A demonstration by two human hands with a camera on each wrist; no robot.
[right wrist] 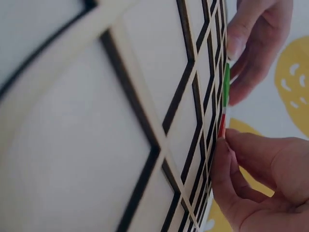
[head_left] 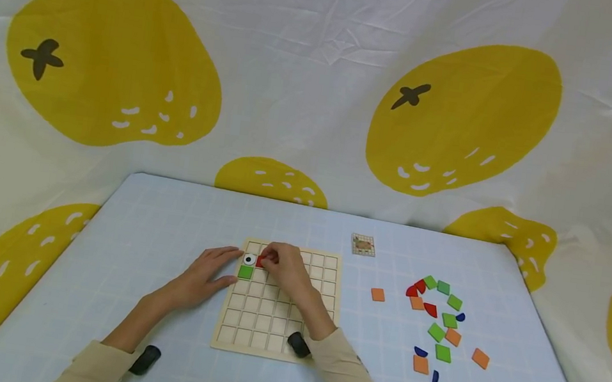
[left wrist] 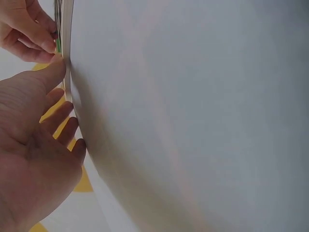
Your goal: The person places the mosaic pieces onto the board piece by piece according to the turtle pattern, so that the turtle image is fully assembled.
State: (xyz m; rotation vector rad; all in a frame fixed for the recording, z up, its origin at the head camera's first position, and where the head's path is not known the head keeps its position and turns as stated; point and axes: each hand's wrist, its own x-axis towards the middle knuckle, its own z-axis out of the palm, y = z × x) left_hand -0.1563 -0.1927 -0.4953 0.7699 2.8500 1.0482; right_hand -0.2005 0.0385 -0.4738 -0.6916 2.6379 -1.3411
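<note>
A wooden grid board [head_left: 256, 351] lies in the middle of the table. In its far left corner sits a white tile with a black dot [head_left: 249, 260], and a green square tile [head_left: 245, 272] lies in the cell just nearer. My right hand [head_left: 285, 272] pinches a red tile [right wrist: 222, 126] between thumb and finger at the cell right of the white tile; the fingers partly cover it. My left hand [head_left: 202, 277] touches the board's left edge with its fingertips, fingers loosely extended, as the left wrist view [left wrist: 38, 145] shows too.
A small picture card [head_left: 363, 245] lies beyond the board, to its right. Loose tiles are scattered on the right of the table: orange squares [head_left: 378, 295], green squares [head_left: 436, 331], red rounded pieces [head_left: 430, 310] and dark blue half-rounds [head_left: 435, 378]. A patterned cloth [head_left: 296, 86] hangs behind.
</note>
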